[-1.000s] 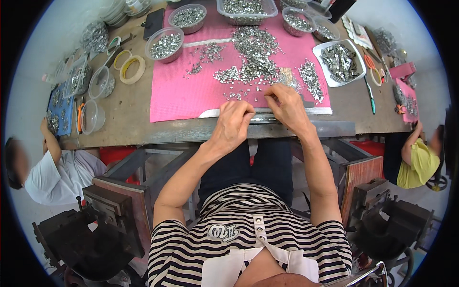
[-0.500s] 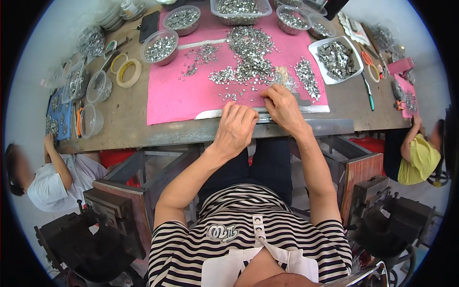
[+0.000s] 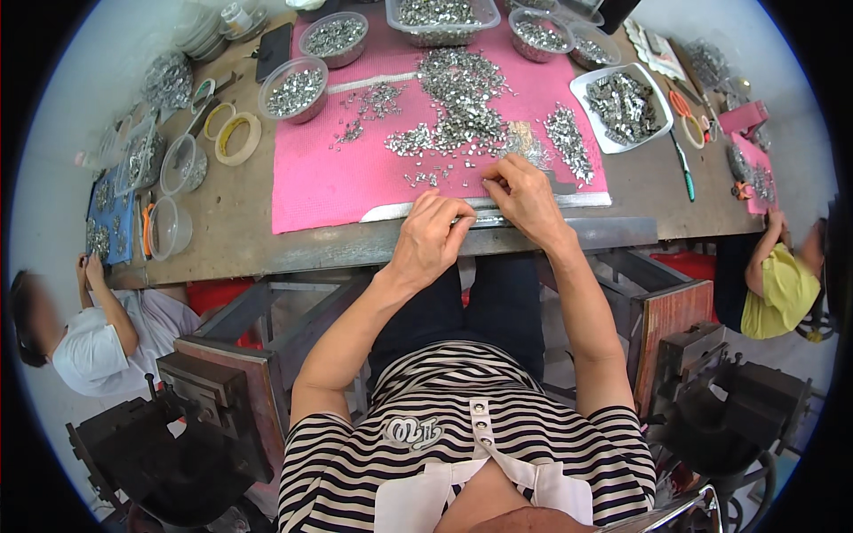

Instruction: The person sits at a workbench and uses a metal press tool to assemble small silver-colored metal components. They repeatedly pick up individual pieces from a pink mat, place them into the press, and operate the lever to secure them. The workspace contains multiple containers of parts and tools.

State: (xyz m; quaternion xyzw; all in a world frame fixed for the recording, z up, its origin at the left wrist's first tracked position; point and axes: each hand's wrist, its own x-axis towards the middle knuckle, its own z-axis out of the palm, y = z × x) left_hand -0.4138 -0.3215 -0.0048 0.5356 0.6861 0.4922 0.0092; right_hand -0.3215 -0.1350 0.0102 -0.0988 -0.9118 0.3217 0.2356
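Note:
A pink mat point(image 3: 320, 182) covers the middle of the worktable, strewn with a heap of small silvery metal parts point(image 3: 458, 93). Along the mat's near edge lies a long flat metal strip point(image 3: 586, 201). My left hand point(image 3: 428, 242) rests curled at the table's front edge, fingertips on the strip. My right hand point(image 3: 524, 200) is just beside it, fingers pinched together on a small metal part near the strip. Whether the left hand holds anything is hidden by its fingers.
Clear bowls point(image 3: 293, 89) and tubs point(image 3: 442, 18) of metal parts ring the mat, with a white tray point(image 3: 622, 102) at right. Tape rolls point(image 3: 236, 138), a green pen point(image 3: 686, 173) and orange scissors point(image 3: 680, 107) lie about. Other people sit at left point(image 3: 98, 342) and right point(image 3: 777, 284). Dark presses point(image 3: 204, 417) flank my knees.
Both hands stay at the mat's near edge with only small finger movements. The person at left has shifted slightly.

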